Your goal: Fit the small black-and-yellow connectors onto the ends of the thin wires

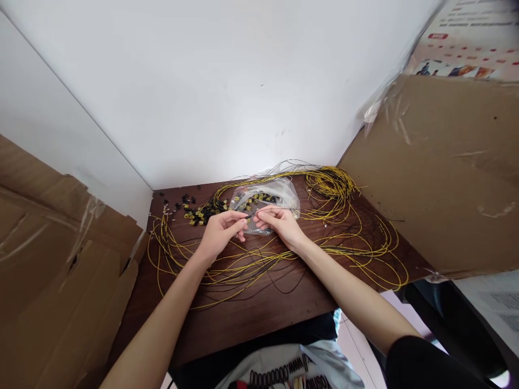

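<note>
Near the middle of the table, my left hand pinches a thin black wire between thumb and fingertips. My right hand also has its fingers closed on this wire, a short way to the right. Whether a small part sits at the wire's end in my left fingertips is too small to tell. Just behind both hands lies a clear plastic bag with small black and yellow pieces in it. More black and yellow connectors are heaped to the left of the bag, with wires running from them.
Long yellow and black wires spread across the brown table under my forearms. A yellow wire coil lies at the back right. Cardboard sheets stand at the left and right; a white wall closes the back.
</note>
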Available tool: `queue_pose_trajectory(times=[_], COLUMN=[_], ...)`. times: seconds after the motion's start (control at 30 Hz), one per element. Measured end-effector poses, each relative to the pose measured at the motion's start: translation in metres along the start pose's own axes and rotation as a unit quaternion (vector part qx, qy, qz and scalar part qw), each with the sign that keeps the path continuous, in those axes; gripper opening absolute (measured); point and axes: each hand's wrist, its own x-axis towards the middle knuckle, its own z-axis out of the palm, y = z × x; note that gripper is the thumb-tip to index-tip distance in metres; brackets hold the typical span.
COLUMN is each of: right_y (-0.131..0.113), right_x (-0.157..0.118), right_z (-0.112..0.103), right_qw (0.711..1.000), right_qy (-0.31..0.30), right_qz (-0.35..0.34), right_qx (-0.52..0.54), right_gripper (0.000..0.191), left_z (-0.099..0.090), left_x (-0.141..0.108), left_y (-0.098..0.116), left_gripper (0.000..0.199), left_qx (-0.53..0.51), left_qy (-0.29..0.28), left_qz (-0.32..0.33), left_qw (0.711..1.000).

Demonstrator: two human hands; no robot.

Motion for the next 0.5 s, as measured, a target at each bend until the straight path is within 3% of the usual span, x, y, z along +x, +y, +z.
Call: queue_pose_trajectory(times=[0.33,0.5], right_y=[-0.0063,-0.0092], right_x=[0.0026,0.0007], right_z=[-0.0053,-0.0039], right_qw=[0.999,0.999], right_qy=[0.046,0.008], right_qz=[-0.022,-0.026], right_qx=[0.006,-0.028], right_gripper=[0.025,0.026], left_z=[-0.0029,-0.0011], left_x=[0.0017,0.0006], left_y=[-0.0056,-0.0046], left_gripper=[0.026,0.023], left_qx=[0.061,0.082], left_qy=[0.015,0.026], left_qz=[0.039,0.048], left_qw=[0.997,0.995])
